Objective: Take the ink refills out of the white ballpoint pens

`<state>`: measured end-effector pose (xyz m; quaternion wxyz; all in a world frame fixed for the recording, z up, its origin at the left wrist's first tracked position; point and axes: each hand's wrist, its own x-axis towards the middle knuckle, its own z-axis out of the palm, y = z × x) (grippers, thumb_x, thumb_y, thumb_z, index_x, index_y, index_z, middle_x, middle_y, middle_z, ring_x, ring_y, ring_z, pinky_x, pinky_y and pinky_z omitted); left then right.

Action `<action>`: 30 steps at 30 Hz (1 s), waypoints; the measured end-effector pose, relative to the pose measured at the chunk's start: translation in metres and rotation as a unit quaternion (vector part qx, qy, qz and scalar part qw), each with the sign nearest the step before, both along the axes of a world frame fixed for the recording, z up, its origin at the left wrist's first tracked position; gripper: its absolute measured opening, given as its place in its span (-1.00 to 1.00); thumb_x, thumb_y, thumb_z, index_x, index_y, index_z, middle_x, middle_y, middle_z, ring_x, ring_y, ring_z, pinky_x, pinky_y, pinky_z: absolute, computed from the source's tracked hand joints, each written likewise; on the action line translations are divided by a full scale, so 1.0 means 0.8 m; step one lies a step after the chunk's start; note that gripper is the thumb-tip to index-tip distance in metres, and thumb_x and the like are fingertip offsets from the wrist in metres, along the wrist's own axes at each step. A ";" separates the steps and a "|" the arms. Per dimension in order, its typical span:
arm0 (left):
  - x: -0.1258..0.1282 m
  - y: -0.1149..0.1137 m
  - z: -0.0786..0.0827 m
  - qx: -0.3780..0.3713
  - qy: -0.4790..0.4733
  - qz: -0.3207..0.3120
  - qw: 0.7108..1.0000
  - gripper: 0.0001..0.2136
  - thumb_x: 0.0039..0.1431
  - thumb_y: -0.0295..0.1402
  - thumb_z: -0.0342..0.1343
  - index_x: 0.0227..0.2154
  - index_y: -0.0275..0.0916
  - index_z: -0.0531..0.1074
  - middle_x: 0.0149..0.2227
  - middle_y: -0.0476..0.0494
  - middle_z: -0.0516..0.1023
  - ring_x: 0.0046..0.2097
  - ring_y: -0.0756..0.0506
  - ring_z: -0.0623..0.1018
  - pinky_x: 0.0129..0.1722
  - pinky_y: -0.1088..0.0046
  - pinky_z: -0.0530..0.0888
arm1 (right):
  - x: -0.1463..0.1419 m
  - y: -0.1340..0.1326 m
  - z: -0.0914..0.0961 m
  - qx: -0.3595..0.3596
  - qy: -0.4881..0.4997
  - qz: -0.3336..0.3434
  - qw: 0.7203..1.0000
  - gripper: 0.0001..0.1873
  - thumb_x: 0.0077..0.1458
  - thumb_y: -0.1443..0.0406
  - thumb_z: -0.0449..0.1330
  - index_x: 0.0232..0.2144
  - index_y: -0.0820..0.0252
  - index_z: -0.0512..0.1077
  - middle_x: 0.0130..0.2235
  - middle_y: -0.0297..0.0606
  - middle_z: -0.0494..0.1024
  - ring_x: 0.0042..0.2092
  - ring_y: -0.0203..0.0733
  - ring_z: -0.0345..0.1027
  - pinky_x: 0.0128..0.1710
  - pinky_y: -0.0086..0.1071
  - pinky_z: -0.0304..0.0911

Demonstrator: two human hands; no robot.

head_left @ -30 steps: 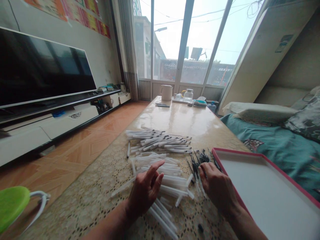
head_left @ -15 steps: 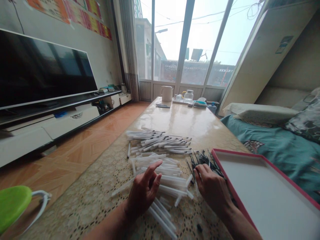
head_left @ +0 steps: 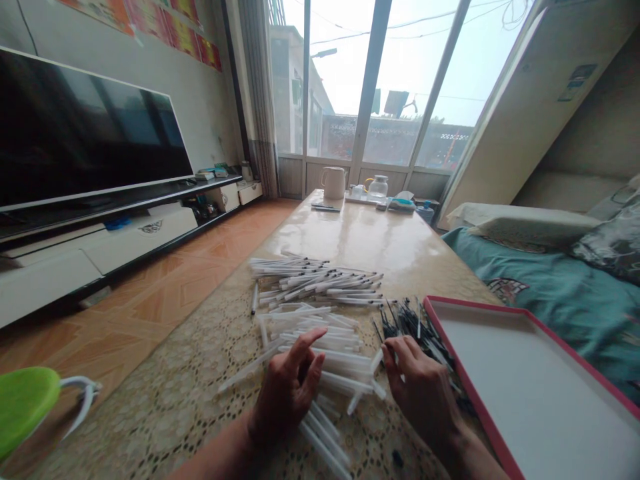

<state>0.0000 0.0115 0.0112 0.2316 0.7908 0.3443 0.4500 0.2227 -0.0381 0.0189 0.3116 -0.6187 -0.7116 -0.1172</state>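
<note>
My left hand (head_left: 290, 377) hovers over a pile of clear plastic pen barrels (head_left: 345, 360), index finger stretched out and thumb apart from it, nothing visible between them. Its other fingers are curled. To the right, my right hand (head_left: 420, 383) is closed in a pinch beside a heap of thin black pen refills (head_left: 407, 320). A small pale spot shows between its thumb and fingers, too little to name. Beyond the barrels lies a stack of white pens with dark tips (head_left: 320, 280). One such pen (head_left: 255, 298) lies apart at the stack's left.
A shallow white tray with a red rim (head_left: 470, 373) stands at the right. A small black piece (head_left: 397, 459) lies near the front. At the table's far end are a kettle (head_left: 334, 183) and a glass jug (head_left: 379, 188). A green stool (head_left: 27, 407) is at left.
My right hand has shifted slightly left, off the refills and towards the barrels, its fingers still pinched. The left hand has barely moved. The view has tilted a little.
</note>
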 end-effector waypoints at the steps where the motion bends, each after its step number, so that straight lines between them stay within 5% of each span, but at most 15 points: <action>1: 0.000 0.000 0.000 -0.002 -0.003 -0.003 1.000 -0.66 0.16 -0.46 -0.03 0.02 -0.17 0.23 -0.62 0.16 0.24 -0.63 0.07 0.25 -0.60 0.60 0.23 | -0.001 0.000 0.000 -0.004 0.004 0.006 1.000 -0.73 0.24 0.32 -0.10 -0.43 0.19 0.33 -0.43 -0.28 0.38 -0.45 -0.28 0.29 -0.44 -0.45 0.09; 30: -0.002 -0.006 -0.005 -0.046 -0.007 0.002 0.999 -0.72 0.16 -0.44 -0.05 -0.04 -0.18 0.29 -0.62 0.13 0.29 -0.63 0.06 0.31 -0.62 0.60 0.27 | -0.022 0.002 -0.015 0.015 0.051 0.079 0.995 -0.83 0.20 0.39 -0.04 -0.39 0.16 0.30 -0.46 -0.29 0.37 -0.43 -0.25 0.30 -0.41 -0.43 0.15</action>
